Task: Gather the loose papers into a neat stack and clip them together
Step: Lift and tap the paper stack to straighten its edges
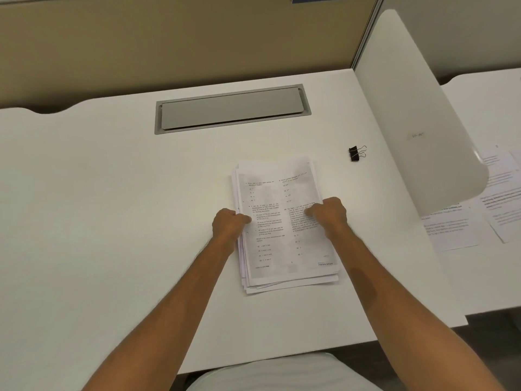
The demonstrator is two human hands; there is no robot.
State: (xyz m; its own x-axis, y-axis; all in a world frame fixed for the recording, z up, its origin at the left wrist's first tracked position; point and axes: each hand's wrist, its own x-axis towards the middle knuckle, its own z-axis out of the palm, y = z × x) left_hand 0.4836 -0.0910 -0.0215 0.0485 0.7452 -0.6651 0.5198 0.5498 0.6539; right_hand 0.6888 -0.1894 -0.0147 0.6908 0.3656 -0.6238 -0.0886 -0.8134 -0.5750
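Observation:
A stack of printed papers [277, 193] lies on the white desk [112, 193] in front of me, its sheets slightly fanned at the bottom and left edges. My left hand [229, 224] grips the stack's left edge, thumb on top. At the stack's right edge my right hand [328, 213] grips the sheets the same way. A black binder clip [355, 153] with silver handles lies on the desk, up and to the right of the stack, apart from both hands.
A grey cable hatch [232, 108] is set into the desk behind the stack. A white divider panel [417, 108] stands at the right; beyond it more printed sheets [479, 215] lie on a neighbouring desk. A beige partition wall [169, 38] closes the back.

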